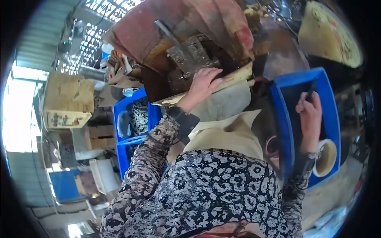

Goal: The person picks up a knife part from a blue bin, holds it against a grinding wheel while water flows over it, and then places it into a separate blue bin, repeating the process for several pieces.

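My left hand point(204, 85) rests at the front edge of a brown, oily machine trough, its fingers stretched out and its palm by a pale wooden board point(234, 77). Beyond the fingertips lies a wet metal plate point(186, 57) with a metal bar point(170, 33) slanting up from it. My right hand point(310, 113) is over the blue crate point(287, 127) on the right, its fingers closed on a dark, slim piece point(314, 85) whose kind I cannot make out. A round pale tub point(326, 158) sits in that crate by my right wrist.
A stained reddish cloth point(139, 35) drapes over the trough. To my left stand blue bins point(116, 119), one holding many small metal pieces point(139, 117), and a cardboard box point(69, 93). A pale sheet point(224, 137) covers my lap. A yellowish container point(329, 35) stands far right.
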Available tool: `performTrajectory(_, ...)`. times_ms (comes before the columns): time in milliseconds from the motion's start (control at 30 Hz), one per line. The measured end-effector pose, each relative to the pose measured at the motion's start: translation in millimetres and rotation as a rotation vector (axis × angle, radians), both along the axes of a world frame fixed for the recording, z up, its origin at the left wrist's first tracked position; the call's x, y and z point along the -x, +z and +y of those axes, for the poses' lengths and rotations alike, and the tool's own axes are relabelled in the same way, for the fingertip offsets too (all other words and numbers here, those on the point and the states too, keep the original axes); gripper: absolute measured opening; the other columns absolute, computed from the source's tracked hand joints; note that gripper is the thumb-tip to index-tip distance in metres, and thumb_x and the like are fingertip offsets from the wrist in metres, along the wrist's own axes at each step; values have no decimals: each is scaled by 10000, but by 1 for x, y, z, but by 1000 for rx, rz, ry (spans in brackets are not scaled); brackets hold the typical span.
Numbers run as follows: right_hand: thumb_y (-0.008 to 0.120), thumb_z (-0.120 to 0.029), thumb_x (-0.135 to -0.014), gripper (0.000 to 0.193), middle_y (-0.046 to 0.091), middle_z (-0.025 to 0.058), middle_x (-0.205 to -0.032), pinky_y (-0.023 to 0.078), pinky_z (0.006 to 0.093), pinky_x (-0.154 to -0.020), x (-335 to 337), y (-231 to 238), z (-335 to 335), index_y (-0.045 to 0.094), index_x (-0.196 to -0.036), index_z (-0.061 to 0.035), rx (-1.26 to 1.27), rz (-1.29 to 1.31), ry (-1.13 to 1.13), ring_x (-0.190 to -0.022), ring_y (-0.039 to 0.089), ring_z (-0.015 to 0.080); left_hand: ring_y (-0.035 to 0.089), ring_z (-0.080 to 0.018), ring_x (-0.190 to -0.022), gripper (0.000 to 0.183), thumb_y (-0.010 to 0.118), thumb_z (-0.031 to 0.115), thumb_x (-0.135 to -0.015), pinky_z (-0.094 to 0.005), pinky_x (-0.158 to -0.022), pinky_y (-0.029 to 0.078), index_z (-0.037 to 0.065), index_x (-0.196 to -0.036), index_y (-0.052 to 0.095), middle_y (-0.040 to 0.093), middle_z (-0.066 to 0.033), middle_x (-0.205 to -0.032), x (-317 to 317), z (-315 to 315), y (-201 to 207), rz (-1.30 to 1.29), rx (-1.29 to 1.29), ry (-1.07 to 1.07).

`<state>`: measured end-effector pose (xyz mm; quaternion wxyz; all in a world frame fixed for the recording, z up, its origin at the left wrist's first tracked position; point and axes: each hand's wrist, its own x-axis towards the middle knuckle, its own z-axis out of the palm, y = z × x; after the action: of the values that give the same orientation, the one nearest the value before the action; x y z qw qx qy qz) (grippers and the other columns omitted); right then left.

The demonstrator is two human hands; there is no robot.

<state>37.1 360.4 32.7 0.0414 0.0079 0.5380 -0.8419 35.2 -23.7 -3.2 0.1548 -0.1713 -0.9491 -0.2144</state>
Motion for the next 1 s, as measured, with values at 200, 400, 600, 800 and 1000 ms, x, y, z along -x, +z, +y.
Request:
performTrajectory(200, 569, -1, -832, 114, 457, -37, -713, 319, 198, -552, 70, 49, -132, 554, -917, -75, -499, 324, 158, -641, 418, 33, 588, -339, -985, 278, 597, 245, -886, -425, -854, 465, 60, -1089, 637, 647, -136, -1040, -34, -80, 28, 132, -60, 243)
performTrajectory(400, 611, -117, -849, 85, 502, -12, -663, 360, 253, -544, 142, 81, -281, 552, -866, -58, -803, 660, 251, -600, 454, 69, 597, -342, -915, 225, 618, 212, -872, -432, -788, 487, 54, -1030, 646, 632, -142, -949, -72, -154, -5, 155, -45, 538)
performTrajectory(600, 601, -282, -872, 313, 654, 156, -818, 483, 372, -726, 172, 96, -403, 611, -1049, -24, -876, 930, 75, -772, 631, 314, 583, -322, -996, 321, 565, 340, -895, -435, -848, 479, 74, -1061, 636, 630, -131, -999, -63, -141, 1, -55, -15, 656)
performTrajectory(800, 533, -378, -905, 358, 672, 205, -928, 490, 490, -806, 168, 97, -472, 643, -1032, -62, -1299, 1035, 110, -931, 629, 386, 591, -328, -972, 313, 571, 350, -882, -443, -841, 488, 55, -965, 630, 632, -145, -980, -68, -144, -1, -69, -55, 717)
performTrajectory(1000, 526, -356, -908, 328, 671, 188, -918, 489, 496, -785, 182, 99, -478, 641, -1003, -64, -1465, 1077, 82, -921, 624, 392, 593, -315, -981, 322, 571, 340, -882, -420, -819, 500, 71, -1049, 628, 630, -132, -1005, -69, -147, -4, -106, -38, 699)
